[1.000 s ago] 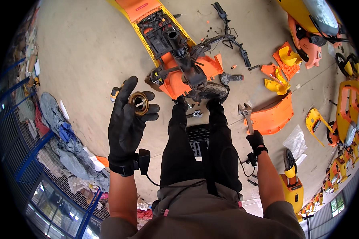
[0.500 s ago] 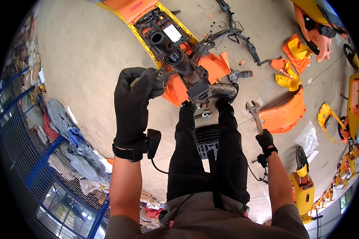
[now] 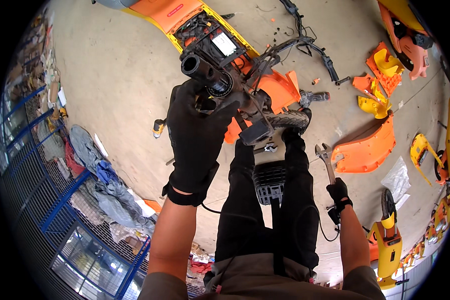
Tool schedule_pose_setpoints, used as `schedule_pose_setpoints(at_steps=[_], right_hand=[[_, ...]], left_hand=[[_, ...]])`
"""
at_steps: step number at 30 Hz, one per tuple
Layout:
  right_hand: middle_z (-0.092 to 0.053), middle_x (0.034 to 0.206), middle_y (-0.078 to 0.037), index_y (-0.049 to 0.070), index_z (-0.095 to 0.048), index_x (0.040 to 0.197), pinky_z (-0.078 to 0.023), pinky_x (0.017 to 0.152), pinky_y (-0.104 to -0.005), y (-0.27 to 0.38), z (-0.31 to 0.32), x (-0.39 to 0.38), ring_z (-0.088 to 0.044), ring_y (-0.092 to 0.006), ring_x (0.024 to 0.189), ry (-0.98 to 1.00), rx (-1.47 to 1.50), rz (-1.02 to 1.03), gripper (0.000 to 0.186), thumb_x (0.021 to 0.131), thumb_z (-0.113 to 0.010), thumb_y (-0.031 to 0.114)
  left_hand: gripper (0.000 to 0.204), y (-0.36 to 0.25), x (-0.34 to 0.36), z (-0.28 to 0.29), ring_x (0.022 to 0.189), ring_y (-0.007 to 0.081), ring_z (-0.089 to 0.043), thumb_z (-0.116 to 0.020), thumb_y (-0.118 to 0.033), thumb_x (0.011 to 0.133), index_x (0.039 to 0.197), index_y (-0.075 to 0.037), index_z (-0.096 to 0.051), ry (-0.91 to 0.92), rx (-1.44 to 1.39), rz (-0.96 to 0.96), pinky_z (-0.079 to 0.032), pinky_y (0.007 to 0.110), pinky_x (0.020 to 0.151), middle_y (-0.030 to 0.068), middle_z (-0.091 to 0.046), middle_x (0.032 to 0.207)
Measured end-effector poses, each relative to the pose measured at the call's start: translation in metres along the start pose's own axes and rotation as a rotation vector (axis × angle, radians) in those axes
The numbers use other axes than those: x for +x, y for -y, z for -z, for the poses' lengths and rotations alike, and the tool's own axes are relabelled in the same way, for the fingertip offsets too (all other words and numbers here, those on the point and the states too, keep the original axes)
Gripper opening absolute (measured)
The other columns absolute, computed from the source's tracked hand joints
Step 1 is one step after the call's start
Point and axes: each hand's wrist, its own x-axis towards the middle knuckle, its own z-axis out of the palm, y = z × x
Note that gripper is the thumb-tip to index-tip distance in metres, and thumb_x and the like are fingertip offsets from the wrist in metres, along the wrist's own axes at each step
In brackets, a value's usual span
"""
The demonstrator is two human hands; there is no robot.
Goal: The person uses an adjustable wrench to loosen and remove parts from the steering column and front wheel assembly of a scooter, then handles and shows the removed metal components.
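My gloved left hand (image 3: 197, 122) is curled round the black steering tube (image 3: 205, 72) of a partly stripped orange and yellow scooter (image 3: 167, 15), just below a toothed ring. Its thumb lies along the near side, and the fingertips are partly hidden behind the tube. Down by my right leg, my gloved right hand (image 3: 337, 190) is closed on the handle of an adjustable wrench (image 3: 326, 161), jaws pointing away from me. The scooter's front tyre (image 3: 290, 119) sits between my feet, under the tube.
A black crate (image 3: 269, 182) stands between my legs, with another wrench (image 3: 270, 148) beyond it. A yellow power tool (image 3: 158, 128) lies left. Handlebars with cables (image 3: 327, 62), a grey power tool (image 3: 317, 96) and an orange panel (image 3: 367, 145) lie right. Cloths (image 3: 110, 195) line the left fence.
My left hand has moved right and in, from beside the scooter onto its steering tube. The view has shifted slightly. My right hand still holds the adjustable wrench.
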Motion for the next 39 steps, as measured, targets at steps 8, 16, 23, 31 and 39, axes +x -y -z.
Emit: schedule_pose_setpoints(at_steps=[8,16,23,31,39], right_hand=[[-0.065,0.083,-0.026,-0.001,-0.057,0.090,-0.052,0.072,-0.0483,-0.011,-0.011,0.005,-0.063,-0.0447,0.083,0.010,0.034,-0.045,0.030,0.069,-0.064,0.019],[-0.065,0.083,-0.026,-0.001,-0.057,0.090,-0.052,0.073,-0.0494,-0.012,-0.013,0.013,-0.063,-0.0458,0.084,0.028,0.070,-0.069,0.029,0.071,-0.063,0.019],[-0.065,0.084,-0.027,-0.002,-0.057,0.091,-0.052,0.073,-0.0497,-0.011,-0.018,0.019,-0.064,-0.0456,0.084,0.036,0.081,-0.063,0.031,0.070,-0.063,0.019],[-0.066,0.085,-0.026,-0.002,-0.057,0.094,-0.053,0.074,-0.0493,-0.002,-0.015,0.015,-0.064,-0.0451,0.085,0.021,0.070,-0.046,0.032,0.071,-0.064,0.020],[-0.065,0.087,-0.027,-0.002,-0.057,0.094,-0.052,0.074,-0.0495,-0.014,-0.023,0.020,-0.063,-0.0459,0.085,0.022,0.062,-0.059,0.031,0.071,-0.062,0.018]], left_hand=[[0.037,-0.001,0.004,-0.002,0.083,0.0165,-0.060,-0.080,-0.002,0.070,0.103,0.000,-0.063,0.010,-0.032,0.014,-0.051,0.029,0.071,0.0068,-0.057,0.094],[0.035,0.000,0.006,-0.002,0.087,0.0140,-0.063,-0.077,0.002,0.073,0.104,0.000,-0.062,0.037,-0.154,-0.021,-0.052,0.028,0.075,0.0061,-0.059,0.097],[0.033,-0.010,0.013,0.005,0.087,0.0141,-0.064,-0.077,0.004,0.074,0.103,-0.001,-0.061,0.129,-0.117,0.021,-0.054,0.027,0.071,0.0061,-0.060,0.098],[0.037,-0.006,0.009,-0.005,0.087,0.0143,-0.065,-0.081,0.001,0.072,0.103,-0.002,-0.063,0.007,-0.018,-0.082,-0.055,0.027,0.070,0.0056,-0.061,0.098],[0.035,-0.005,0.009,-0.004,0.088,0.0139,-0.065,-0.082,0.001,0.072,0.102,-0.003,-0.064,0.014,-0.020,-0.101,-0.054,0.027,0.072,0.0051,-0.064,0.099]])
